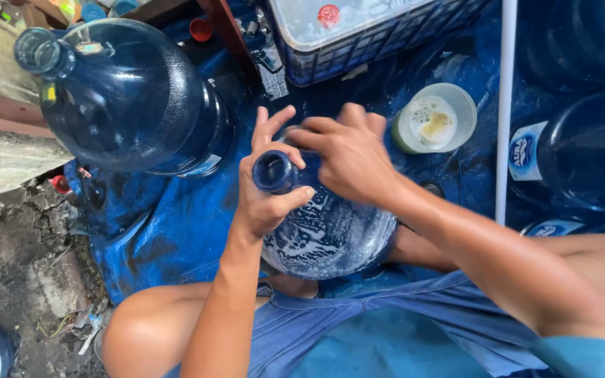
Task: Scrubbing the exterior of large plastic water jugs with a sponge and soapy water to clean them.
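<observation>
The soapy blue water jug point(327, 231) lies between the person's knees, its long axis running from its base at about 5 o'clock up to its open neck point(274, 171) at 11 o'clock. The left hand point(267, 189) wraps closed around that neck. The right hand point(348, 157), pressed onto the shoulder just at 2 o'clock of it, has curled fingers; I cannot tell whether they pinch anything.

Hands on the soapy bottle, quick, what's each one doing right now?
Left hand: closed around the neck of the soapy blue water bottle.
Right hand: fingers curled, pressed on the bottle's shoulder; whether it holds anything cannot be told.
</observation>
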